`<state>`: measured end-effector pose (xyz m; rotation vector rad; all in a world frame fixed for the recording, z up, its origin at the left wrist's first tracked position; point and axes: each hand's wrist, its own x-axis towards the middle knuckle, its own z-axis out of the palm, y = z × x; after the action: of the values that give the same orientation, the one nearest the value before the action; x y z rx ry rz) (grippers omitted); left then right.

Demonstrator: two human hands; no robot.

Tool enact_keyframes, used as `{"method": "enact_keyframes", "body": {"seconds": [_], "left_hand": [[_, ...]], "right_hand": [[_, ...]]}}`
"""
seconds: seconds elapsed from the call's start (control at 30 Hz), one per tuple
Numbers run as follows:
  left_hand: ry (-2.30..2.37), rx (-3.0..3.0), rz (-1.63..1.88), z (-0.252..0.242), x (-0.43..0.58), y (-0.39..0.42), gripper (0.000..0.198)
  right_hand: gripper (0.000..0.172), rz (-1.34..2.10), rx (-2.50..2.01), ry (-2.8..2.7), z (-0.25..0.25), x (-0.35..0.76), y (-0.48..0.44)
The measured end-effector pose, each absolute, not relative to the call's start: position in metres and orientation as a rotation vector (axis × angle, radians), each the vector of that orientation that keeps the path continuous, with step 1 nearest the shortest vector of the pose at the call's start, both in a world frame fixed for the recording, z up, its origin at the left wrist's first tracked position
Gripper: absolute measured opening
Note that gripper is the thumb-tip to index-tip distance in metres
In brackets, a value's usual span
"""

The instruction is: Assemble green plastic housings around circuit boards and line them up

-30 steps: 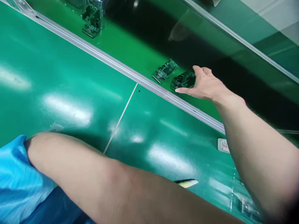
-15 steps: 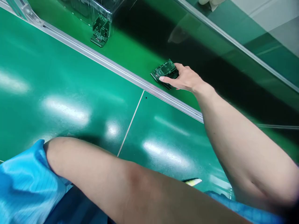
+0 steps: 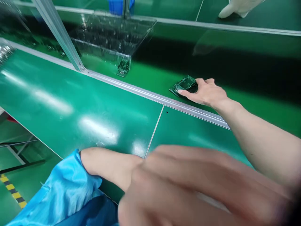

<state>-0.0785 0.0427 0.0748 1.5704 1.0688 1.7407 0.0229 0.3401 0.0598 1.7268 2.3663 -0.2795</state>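
Observation:
A small stack of green circuit boards (image 3: 185,83) rests on the green surface behind the metal rail. My right hand (image 3: 207,91) grips its right end, thumb on the near side and fingers on the far side. Large and blurred in the foreground, my left hand (image 3: 178,179) is raised close to the camera, knuckles toward me and fingers pointing right. Its fingertips are smeared, and whether it holds anything is hidden. The left forearm comes out of a blue sleeve (image 3: 68,191). Another circuit board piece (image 3: 123,67) stands at the corner of a clear plastic tray (image 3: 105,47).
An aluminium rail (image 3: 141,92) crosses the bench, with an upright post (image 3: 58,34) at left. Across the bench is another person's white-gloved hand (image 3: 240,8). A blue bin (image 3: 116,7) is at the back. Yellow-black tape (image 3: 14,193) marks the floor.
The view has swung left and up, showing more of the tray and post. My left hand has come up into view near the camera. My right hand stays on the circuit boards.

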Motion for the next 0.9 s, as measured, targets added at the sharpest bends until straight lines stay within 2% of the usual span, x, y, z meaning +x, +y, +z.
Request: {"method": "enact_keyframes", "body": {"seconds": [0.13, 0.23, 0.3, 0.47, 0.53, 0.67, 0.73, 0.9], "left_hand": [[0.926, 1.996, 1.845, 0.071, -0.093, 0.071, 0.03], [0.971, 2.197, 1.888, 0.044, -0.096, 0.064, 0.034], [1.111, 2.22, 1.774, 0.023, -0.101, 0.046, 0.035], [1.312, 2.18, 1.576, -0.011, -0.104, 0.002, 0.035], [1.367, 2.12, 1.487, -0.02, -0.097, -0.008, 0.036], [1.374, 1.959, 1.302, -0.035, -0.073, -0.019, 0.079], [1.33, 1.895, 1.2, -0.04, -0.061, -0.023, 0.086], [1.339, 1.76, 1.073, -0.041, -0.048, -0.036, 0.069]], "right_hand": [[0.1, -0.313, 1.796, 2.455, 0.065, 0.03, 0.343], [0.104, -0.329, 1.847, 2.512, 0.072, 0.041, 0.335], [0.1, -0.333, 1.837, 2.576, 0.077, 0.052, 0.322], [0.071, -0.257, 1.641, 2.805, 0.08, 0.098, 0.242], [0.068, -0.175, 1.516, 2.859, 0.074, 0.12, 0.19], [0.057, -0.244, 1.388, 2.815, 0.061, 0.146, 0.085], [0.056, -0.351, 1.389, 2.735, 0.054, 0.15, 0.048], [0.066, -0.632, 1.454, 2.811, 0.035, 0.162, 0.005]]}}
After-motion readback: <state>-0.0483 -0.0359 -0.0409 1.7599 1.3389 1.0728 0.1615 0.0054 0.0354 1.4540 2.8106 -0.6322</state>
